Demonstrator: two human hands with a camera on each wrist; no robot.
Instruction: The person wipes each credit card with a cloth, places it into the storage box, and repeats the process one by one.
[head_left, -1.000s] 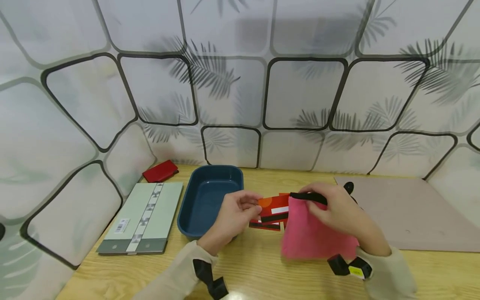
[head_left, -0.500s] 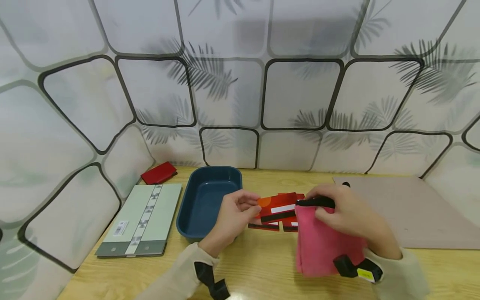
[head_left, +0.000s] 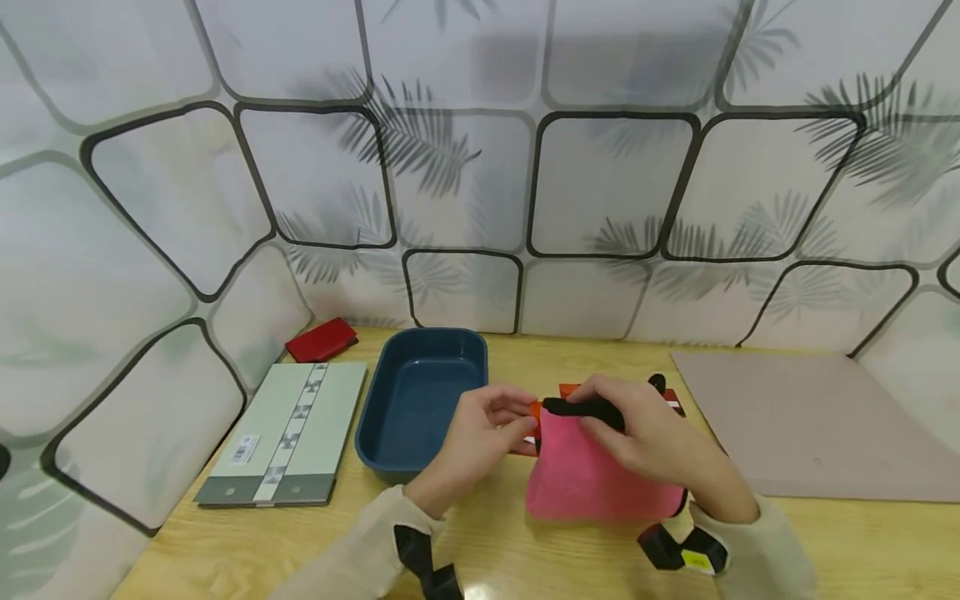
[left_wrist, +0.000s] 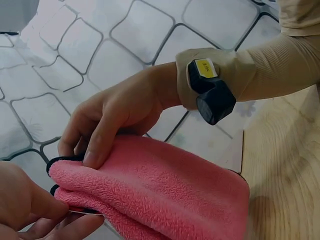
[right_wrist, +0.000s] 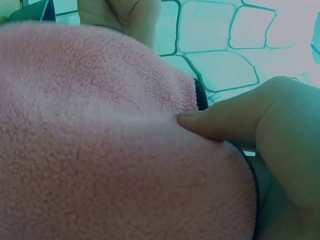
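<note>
Overlapping red cards (head_left: 568, 389), cloth (head_left: 596, 479) near tray (head_left: 420, 408)

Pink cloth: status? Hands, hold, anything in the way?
Right hand grips pink cloth; left hand pinches red-orange card. Cloth hides most of that card in head view. Other red cards behind, partly covered.

A pale grey-white wall (head_left: 465, 200) (paper or cloth, I can't tell) stands behind the yellow, smooth wooden tabletop (head_left: 210, 550) and bends around its left side. Big black and grey rounded box lines (head_left: 611, 114) cover it, with feathery grey palm leaves (head_left: 420, 137) printed across. Soft grey patches (head_left: 637, 62) sit up high. A small white shiny light spot (head_left: 474, 592) glows on the wood's near part.
</note>
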